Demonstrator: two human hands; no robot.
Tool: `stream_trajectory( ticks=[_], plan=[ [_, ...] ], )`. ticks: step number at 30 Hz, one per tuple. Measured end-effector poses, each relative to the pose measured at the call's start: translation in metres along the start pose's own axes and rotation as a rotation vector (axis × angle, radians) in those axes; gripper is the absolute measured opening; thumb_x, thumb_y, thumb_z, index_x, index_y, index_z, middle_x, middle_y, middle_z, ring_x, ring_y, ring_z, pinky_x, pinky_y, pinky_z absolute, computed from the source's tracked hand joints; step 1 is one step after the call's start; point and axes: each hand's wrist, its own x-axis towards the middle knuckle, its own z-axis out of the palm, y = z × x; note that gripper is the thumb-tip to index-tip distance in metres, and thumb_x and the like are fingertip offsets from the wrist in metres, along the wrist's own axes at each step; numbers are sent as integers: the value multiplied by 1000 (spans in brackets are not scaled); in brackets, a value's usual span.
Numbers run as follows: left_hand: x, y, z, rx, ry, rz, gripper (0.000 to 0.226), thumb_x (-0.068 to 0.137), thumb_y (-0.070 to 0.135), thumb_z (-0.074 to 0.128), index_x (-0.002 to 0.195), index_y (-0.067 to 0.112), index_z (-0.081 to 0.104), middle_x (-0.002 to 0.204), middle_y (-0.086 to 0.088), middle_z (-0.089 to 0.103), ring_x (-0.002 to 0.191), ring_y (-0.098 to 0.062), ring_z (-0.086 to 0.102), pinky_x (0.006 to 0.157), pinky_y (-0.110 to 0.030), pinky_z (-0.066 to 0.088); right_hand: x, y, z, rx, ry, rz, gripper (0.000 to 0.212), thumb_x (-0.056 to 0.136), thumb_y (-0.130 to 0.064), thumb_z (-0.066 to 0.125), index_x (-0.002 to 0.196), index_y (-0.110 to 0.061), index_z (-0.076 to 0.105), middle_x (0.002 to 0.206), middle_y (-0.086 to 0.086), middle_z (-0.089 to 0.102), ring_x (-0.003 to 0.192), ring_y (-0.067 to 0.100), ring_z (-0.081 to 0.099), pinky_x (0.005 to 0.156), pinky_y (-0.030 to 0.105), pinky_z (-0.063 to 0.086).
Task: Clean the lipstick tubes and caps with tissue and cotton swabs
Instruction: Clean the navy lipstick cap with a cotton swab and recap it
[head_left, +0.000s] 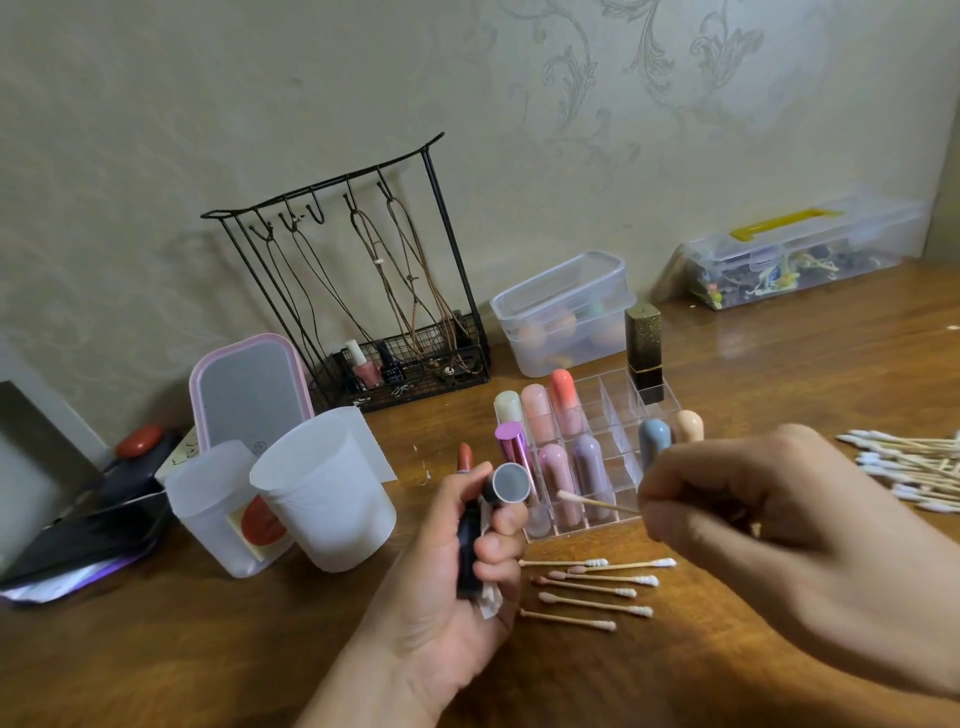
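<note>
Left hand (457, 582) wrapped around a dark lipstick tube (470, 545), bullet end up, reddish-orange lipstick (464, 457) sticking out the top. Same hand also pinching a round cap (510, 482) between thumb and fingertips, open grey mouth facing the camera. Bit of white tissue (488, 597) tucked under the fingers against the tube.

Right hand (769, 519) pinching a cotton swab (597, 502) by its wooden stick, pinkish tip aimed at the cap, just beside the rim, not quite touching from what shows.

All held above the wooden table (208, 649), right in front of a clear acrylic organizer (618, 415) holding pastel capsule-shaped tubes plus one black-and-gold lipstick (644, 353) at the back. Shiny pink tube (514, 447) standing right behind the cap.

Six used swabs (592, 587) lined up on the table below, some tips stained pink. Big pile of fresh swabs (914, 467) off to the right.
</note>
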Motion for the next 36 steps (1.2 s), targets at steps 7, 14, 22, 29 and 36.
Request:
stream_trajectory(
  ticks=[7, 14, 22, 29, 36],
  plan=[
    [0, 0, -2, 12, -9, -3, 23, 77, 26, 64, 82, 4, 63, 55, -4, 48, 36, -4, 41, 30, -11, 34, -2, -1, 5, -51, -39, -34, 17, 80, -19, 62, 63, -21, 60, 49, -5, 46, 40, 6, 31, 50, -1, 30],
    [3, -1, -9, -42, -108, -48, 34, 46, 18, 93, 68, 6, 70, 57, -4, 50, 38, -5, 45, 30, -14, 38, -4, -2, 6, -77, -26, -36, 16, 81, -22, 64, 65, -24, 60, 49, -6, 45, 39, 5, 33, 47, 2, 27],
    [-1, 0, -4, -67, -83, -57, 31, 57, 25, 89, 71, 4, 72, 56, -4, 50, 36, -4, 44, 30, -13, 38, -5, -2, 8, -62, 3, -14, 16, 83, -32, 62, 68, -26, 61, 47, -8, 46, 37, 4, 36, 43, 6, 27],
    [-6, -1, -1, 178, -11, 16, 20, 72, 25, 77, 66, 6, 73, 53, -2, 49, 37, -3, 39, 32, -10, 29, -2, -1, 7, -76, 60, 15, 20, 84, -32, 63, 65, -27, 59, 48, -6, 49, 38, 7, 38, 46, 3, 28],
    [-10, -8, 3, 402, -18, 13, 35, 70, 27, 81, 88, 3, 64, 57, -6, 51, 41, -8, 45, 36, -14, 35, -4, -2, 15, -165, -14, 82, 14, 81, -46, 61, 75, -34, 65, 47, -22, 44, 42, -2, 45, 40, 7, 33]
  ],
)
